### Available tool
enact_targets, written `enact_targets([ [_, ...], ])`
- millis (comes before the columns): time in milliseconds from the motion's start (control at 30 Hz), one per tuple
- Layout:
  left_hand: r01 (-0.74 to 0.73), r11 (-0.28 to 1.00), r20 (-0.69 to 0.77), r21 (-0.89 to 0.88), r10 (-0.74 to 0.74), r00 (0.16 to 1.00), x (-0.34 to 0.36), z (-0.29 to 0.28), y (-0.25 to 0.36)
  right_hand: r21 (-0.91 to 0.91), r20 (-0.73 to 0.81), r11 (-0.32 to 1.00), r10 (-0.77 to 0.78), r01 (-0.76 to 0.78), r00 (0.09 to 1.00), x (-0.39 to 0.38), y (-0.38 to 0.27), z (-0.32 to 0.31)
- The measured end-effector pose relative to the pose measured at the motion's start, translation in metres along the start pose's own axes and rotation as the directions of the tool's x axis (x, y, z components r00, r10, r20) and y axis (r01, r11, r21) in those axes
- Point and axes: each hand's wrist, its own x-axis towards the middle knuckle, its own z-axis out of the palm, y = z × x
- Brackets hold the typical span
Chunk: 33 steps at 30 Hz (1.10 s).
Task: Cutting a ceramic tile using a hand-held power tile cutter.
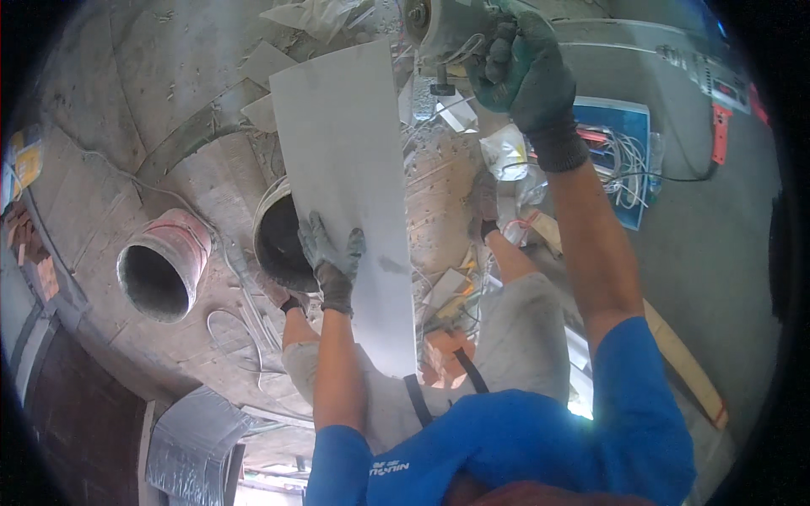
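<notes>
Through the head camera I have the left hand (331, 253), in a grey work glove, lying on the long pale grey panel (346, 152), its fingers spread and its palm down near the panel's left edge. The panel stretches from the person's lap up toward the top of the view, left of centre. My right hand (527, 76), in a green-and-grey glove, is wrapped around a handheld power cutter (453, 29) with a rounded guard, beyond the panel's far right corner; I cannot tell whether a finger presses a trigger. Just left of the left hand stands a dark-mouthed bucket (284, 240), and farther left a reddish bucket (190, 232). Off to the right, white cables (624, 164) lie in a blue tray (644, 143), with a red-handled drill (717, 88) beyond.
</notes>
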Motion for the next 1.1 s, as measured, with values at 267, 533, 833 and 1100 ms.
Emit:
enact_targets([
  [267,-0.024,0.998,-0.009,0.05,0.025,1.0,0.008,0.005,0.0,-0.166,-0.13,0.98,-0.136,0.113,0.982,0.015,0.014,0.006],
  [533,-0.022,1.0,-0.021,-0.019,0.021,1.0,0.007,0.007,-0.004,-0.07,-0.139,0.997,-0.047,0.037,0.989,0.015,0.016,0.021],
  [833,-0.028,1.0,-0.004,0.006,0.028,1.0,0.009,0.005,-0.009,-0.165,0.312,0.972,-0.111,0.168,0.944,0.029,0.02,0.011],
  [1100,-0.015,0.999,-0.004,-0.03,0.015,1.0,0.01,0.004,-0.004,-0.011,-0.082,1.0,-0.011,0.01,0.997,0.025,0.022,0.013],
])
